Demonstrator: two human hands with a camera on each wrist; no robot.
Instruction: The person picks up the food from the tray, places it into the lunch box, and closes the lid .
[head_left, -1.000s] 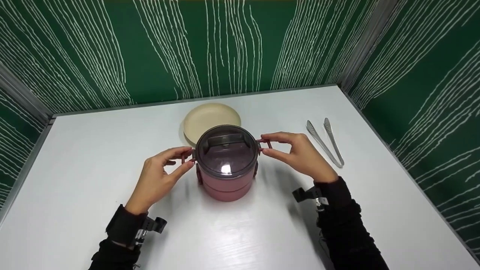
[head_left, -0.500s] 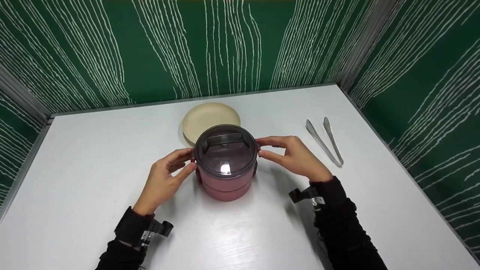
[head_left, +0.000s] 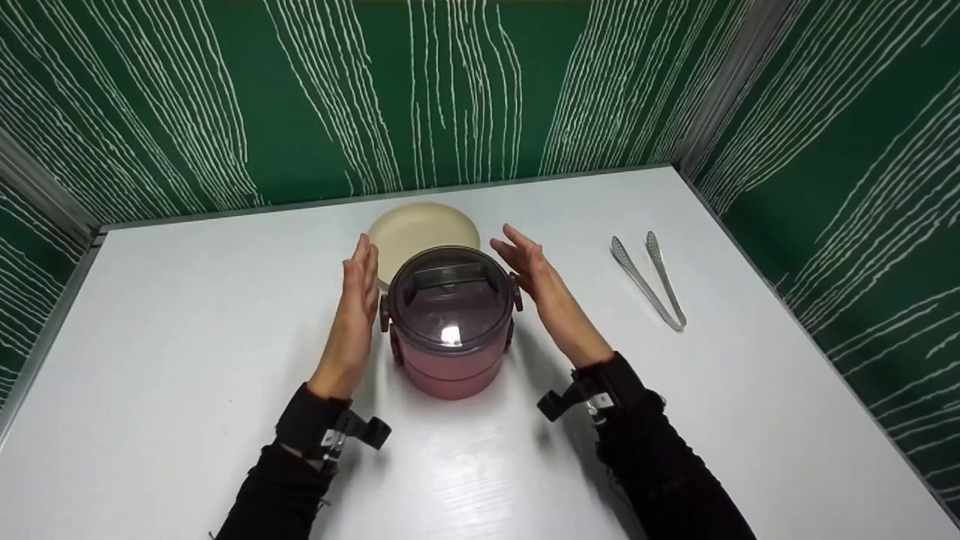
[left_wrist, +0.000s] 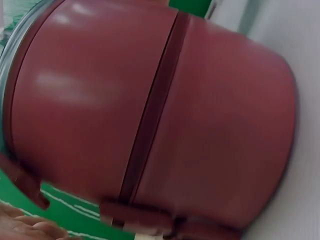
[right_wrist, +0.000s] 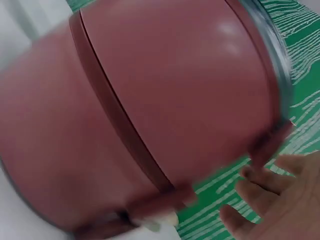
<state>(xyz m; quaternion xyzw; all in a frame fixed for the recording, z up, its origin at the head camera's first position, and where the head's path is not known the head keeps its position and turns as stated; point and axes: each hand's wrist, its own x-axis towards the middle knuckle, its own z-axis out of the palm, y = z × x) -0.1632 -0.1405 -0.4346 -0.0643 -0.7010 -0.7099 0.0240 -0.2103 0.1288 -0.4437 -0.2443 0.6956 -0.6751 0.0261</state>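
A pink two-tier lunch box (head_left: 450,367) stands upright on the white table, its round, dark see-through lid (head_left: 450,315) on top. Side latches hang by the lid's rim, a left latch (head_left: 385,313) and a right latch (head_left: 517,292). In the left wrist view the upper latch (left_wrist: 25,182) tilts a little away from the wall. My left hand (head_left: 352,322), fingers straight, is upright close beside the left latch. On the other side my right hand (head_left: 551,300) has its fingers extended and spread, near the right latch. Neither hand holds anything.
Behind the lunch box lies a round cream plate (head_left: 427,223), partly hidden by the lid. Metal tongs (head_left: 651,285) lie spread on the table to the right. Green walls (head_left: 300,90) with white streaks border the table's back and right edges.
Both hands have let go of the latches, which were lifted outward and now hang down. The fingers have straightened and the hands have shifted forward along the lunch box's sides.
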